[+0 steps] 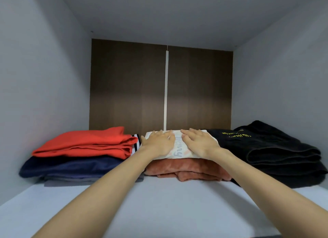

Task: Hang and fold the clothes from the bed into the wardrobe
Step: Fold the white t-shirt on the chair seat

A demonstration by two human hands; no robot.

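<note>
A folded white garment with printed letters point(177, 151) lies on top of a folded rust-coloured garment point(186, 170) at the middle of the wardrobe shelf point(159, 207). My left hand point(159, 142) and my right hand point(199, 142) both rest flat on the white garment, palms down, fingers spread toward the back. Neither hand grips the cloth. To the left is a stack with a red garment point(88, 142) on a navy one point(71, 167). A pile of black clothes with yellow lettering point(275, 154) lies to the right.
The shelf is boxed in by grey side walls and a grey top panel. A dark brown back panel point(127, 85) has a white vertical strip point(166, 90) in the middle. A striped garment edge point(136, 142) shows between the red stack and my left hand.
</note>
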